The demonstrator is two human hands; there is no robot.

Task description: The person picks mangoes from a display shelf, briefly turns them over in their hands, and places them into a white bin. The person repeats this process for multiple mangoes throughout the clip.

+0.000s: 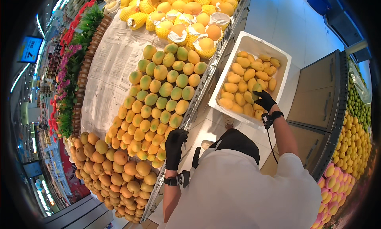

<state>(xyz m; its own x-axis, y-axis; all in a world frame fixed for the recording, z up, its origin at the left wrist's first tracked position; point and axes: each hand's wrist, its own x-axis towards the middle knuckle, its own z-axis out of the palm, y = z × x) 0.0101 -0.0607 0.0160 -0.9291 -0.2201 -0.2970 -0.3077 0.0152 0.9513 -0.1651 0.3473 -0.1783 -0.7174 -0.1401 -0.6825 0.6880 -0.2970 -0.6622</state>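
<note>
My right hand [265,100], in a black glove, reaches into a white foam box [283,56] of yellow mangoes. Its fingers are bent around a mango [249,97] near the box's right side, partly covered by the hand. A greener mango [257,87] lies just beyond the fingertips. My left hand [174,147], also gloved in black, hovers by the front edge of the fruit display. Its fingers are loosely curved and apart, with nothing visible in them. Closest to it are rows of yellow-green mangoes [158,104] laid out on the display.
Brown-orange round fruit [119,175] is heaped at the display's near end. Fruit in yellow foam nets [186,24] fills its far end, beside bare paper lining [109,66]. A metal rail [210,72] edges the display. Cabinets [313,98] under another fruit stand are at right.
</note>
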